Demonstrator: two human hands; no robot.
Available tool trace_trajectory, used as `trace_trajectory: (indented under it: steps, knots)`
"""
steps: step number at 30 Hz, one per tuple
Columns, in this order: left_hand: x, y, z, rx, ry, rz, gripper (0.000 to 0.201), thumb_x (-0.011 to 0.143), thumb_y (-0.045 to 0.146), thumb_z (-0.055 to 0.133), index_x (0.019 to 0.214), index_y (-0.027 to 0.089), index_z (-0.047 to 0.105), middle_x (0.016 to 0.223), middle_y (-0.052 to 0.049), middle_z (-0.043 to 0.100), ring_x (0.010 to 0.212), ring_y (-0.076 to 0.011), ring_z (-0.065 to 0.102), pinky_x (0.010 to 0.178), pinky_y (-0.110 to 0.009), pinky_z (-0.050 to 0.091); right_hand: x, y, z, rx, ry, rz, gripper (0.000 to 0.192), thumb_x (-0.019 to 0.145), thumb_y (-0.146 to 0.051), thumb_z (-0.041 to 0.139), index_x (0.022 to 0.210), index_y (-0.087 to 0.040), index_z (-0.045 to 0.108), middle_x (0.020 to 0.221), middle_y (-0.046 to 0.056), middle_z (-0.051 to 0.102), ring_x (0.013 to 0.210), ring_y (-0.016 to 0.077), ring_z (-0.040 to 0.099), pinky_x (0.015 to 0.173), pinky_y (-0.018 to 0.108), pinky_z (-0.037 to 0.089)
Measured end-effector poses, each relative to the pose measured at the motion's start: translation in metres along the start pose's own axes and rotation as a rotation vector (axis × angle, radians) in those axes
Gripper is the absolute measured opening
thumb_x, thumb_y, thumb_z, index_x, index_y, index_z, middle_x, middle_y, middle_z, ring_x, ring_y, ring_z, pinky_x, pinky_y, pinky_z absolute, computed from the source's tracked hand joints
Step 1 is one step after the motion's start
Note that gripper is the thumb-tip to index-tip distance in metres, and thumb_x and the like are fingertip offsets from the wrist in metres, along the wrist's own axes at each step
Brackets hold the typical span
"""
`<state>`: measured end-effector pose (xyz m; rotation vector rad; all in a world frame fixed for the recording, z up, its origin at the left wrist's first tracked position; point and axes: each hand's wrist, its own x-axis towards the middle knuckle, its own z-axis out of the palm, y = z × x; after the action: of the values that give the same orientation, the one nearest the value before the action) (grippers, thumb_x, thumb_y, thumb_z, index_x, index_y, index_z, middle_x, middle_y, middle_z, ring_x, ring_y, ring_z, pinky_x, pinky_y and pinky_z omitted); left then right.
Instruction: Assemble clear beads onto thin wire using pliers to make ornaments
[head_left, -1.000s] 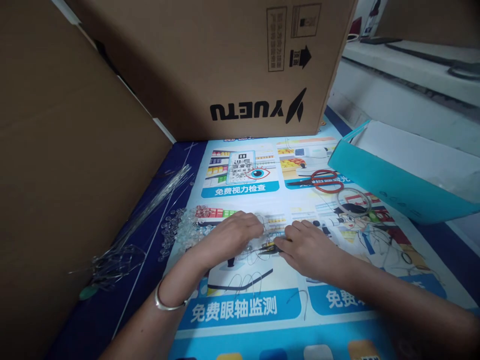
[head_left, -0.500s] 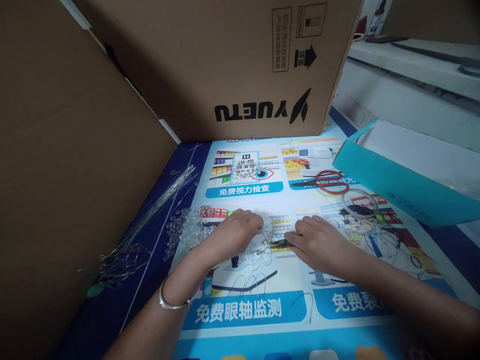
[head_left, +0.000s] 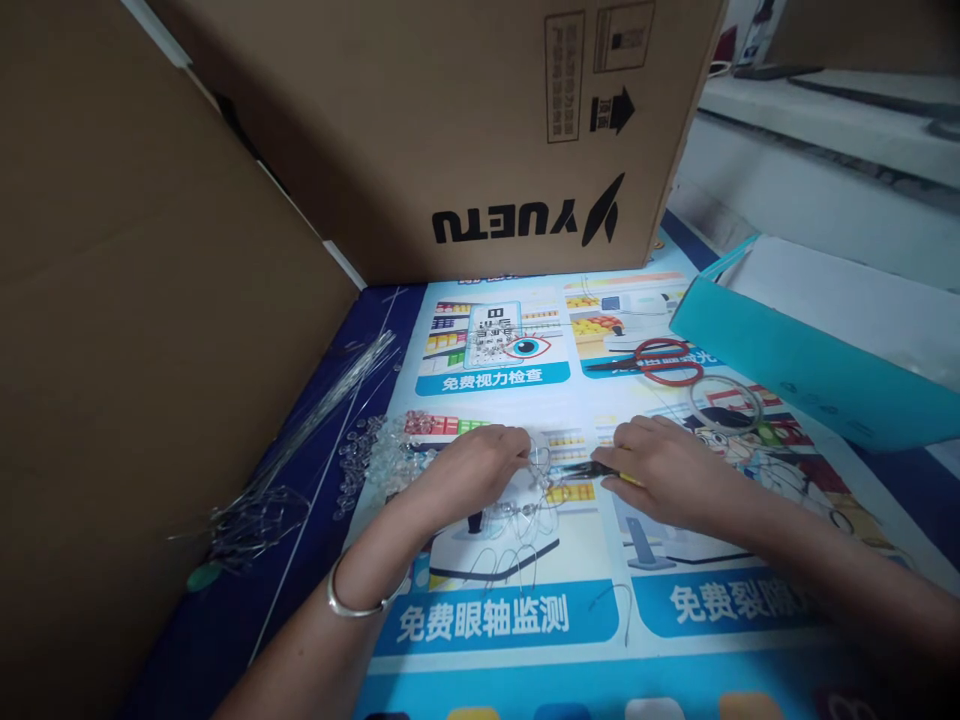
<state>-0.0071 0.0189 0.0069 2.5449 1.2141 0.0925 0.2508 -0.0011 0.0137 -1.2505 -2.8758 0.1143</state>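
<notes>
My left hand (head_left: 484,462) is closed, its fingertips pinching a piece of clear beads strung on thin wire (head_left: 538,478). Loops of the piece hang out to the right of and below the fingers. In my right hand (head_left: 664,462) I grip needle-nose pliers (head_left: 591,470) with a yellow handle. Their dark jaws point left at the wire loops; whether they touch the wire I cannot tell. Loose clear and pinkish beads (head_left: 382,455) lie in a heap just left of my left hand. Several bent wires (head_left: 510,565) rest below it.
Red-handled scissors (head_left: 667,362) and a coil of clear line or wire (head_left: 724,403) lie beyond my right hand. A turquoise box (head_left: 810,365) stands at the right. Straight wires (head_left: 330,400) lie on the left, beside tall cardboard walls (head_left: 390,130) at the left and back.
My right hand has drawn the pliers slightly to the right and up, showing more of the jaws and yellow handle. My left hand keeps its pinch on the beaded wire.
</notes>
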Motion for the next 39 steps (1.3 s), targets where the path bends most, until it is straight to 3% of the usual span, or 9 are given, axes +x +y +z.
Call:
trace_trajectory:
  steps: [4, 7, 10, 14, 18, 23, 31, 39]
  knots:
    - [0.0, -0.001, 0.0, -0.015, 0.004, 0.002, 0.011, 0.087, 0.022, 0.041, 0.084, 0.017, 0.051, 0.077, -0.005, 0.057, 0.074, -0.0178, 0.054, 0.063, -0.026, 0.039, -0.001, 0.007, 0.007, -0.057, 0.037, 0.071, 0.036, 0.086, -0.043, 0.044, 0.107, -0.018, 0.059, 0.096, 0.012, 0.058, 0.095, 0.0246, 0.048, 0.082, 0.039, 0.031]
    - [-0.001, -0.001, -0.001, -0.019, 0.007, 0.007, 0.01, 0.086, 0.021, 0.042, 0.084, 0.017, 0.051, 0.077, -0.005, 0.057, 0.073, -0.0176, 0.053, 0.063, -0.027, 0.039, -0.003, 0.007, 0.009, -0.072, 0.061, 0.05, 0.051, 0.081, -0.051, 0.048, 0.118, -0.015, 0.053, 0.116, 0.016, 0.052, 0.112, 0.0314, 0.038, 0.09, 0.047, 0.025]
    - [-0.001, -0.001, -0.001, -0.022, 0.009, 0.02, 0.009, 0.086, 0.021, 0.043, 0.084, 0.017, 0.05, 0.077, -0.005, 0.057, 0.074, -0.0177, 0.053, 0.064, -0.027, 0.038, -0.003, 0.004, 0.002, -0.035, 0.039, 0.008, 0.058, 0.076, -0.055, 0.053, 0.117, -0.015, 0.054, 0.123, 0.016, 0.049, 0.116, 0.0329, 0.034, 0.093, 0.049, 0.023]
    - [0.0, -0.001, 0.0, -0.01, 0.012, 0.029, 0.009, 0.085, 0.019, 0.042, 0.082, 0.017, 0.05, 0.076, -0.005, 0.057, 0.071, -0.0172, 0.053, 0.061, -0.026, 0.036, 0.009, -0.012, -0.008, 0.102, 0.011, 0.07, 0.032, 0.087, -0.041, 0.042, 0.1, -0.018, 0.061, 0.099, 0.009, 0.06, 0.096, 0.022, 0.048, 0.084, 0.037, 0.032]
    - [0.0, -0.002, 0.0, -0.007, 0.023, 0.041, 0.01, 0.081, 0.012, 0.041, 0.081, 0.017, 0.05, 0.077, -0.004, 0.057, 0.071, -0.0168, 0.052, 0.061, -0.026, 0.035, 0.031, -0.033, -0.001, 0.102, 0.009, 0.123, 0.031, 0.088, -0.04, 0.042, 0.082, -0.017, 0.061, 0.082, 0.007, 0.063, 0.083, 0.0199, 0.051, 0.076, 0.034, 0.034]
    - [0.0, -0.005, 0.003, -0.014, 0.022, 0.037, 0.009, 0.082, 0.013, 0.041, 0.08, 0.017, 0.05, 0.076, -0.004, 0.058, 0.072, -0.0168, 0.052, 0.062, -0.026, 0.035, 0.045, -0.044, 0.016, 0.112, 0.011, 0.101, 0.025, 0.088, -0.031, 0.041, 0.08, -0.017, 0.06, 0.08, 0.005, 0.063, 0.079, 0.0179, 0.052, 0.073, 0.031, 0.033]
    - [0.0, -0.004, -0.001, -0.034, 0.013, 0.048, 0.011, 0.083, 0.015, 0.041, 0.078, 0.016, 0.051, 0.076, -0.004, 0.057, 0.071, -0.0157, 0.052, 0.062, -0.026, 0.037, 0.048, -0.042, 0.028, 0.141, 0.034, 0.133, 0.025, 0.084, -0.032, 0.043, 0.069, -0.018, 0.056, 0.07, 0.003, 0.06, 0.072, 0.017, 0.05, 0.066, 0.029, 0.031]
    - [0.001, -0.006, 0.002, -0.067, 0.02, 0.169, 0.014, 0.085, 0.016, 0.044, 0.087, 0.016, 0.058, 0.081, -0.005, 0.06, 0.079, -0.0169, 0.054, 0.071, -0.028, 0.041, 0.047, -0.04, 0.033, 0.17, 0.058, 0.127, 0.022, 0.084, -0.027, 0.04, 0.073, -0.018, 0.057, 0.074, 0.004, 0.061, 0.072, 0.0165, 0.048, 0.068, 0.029, 0.03]
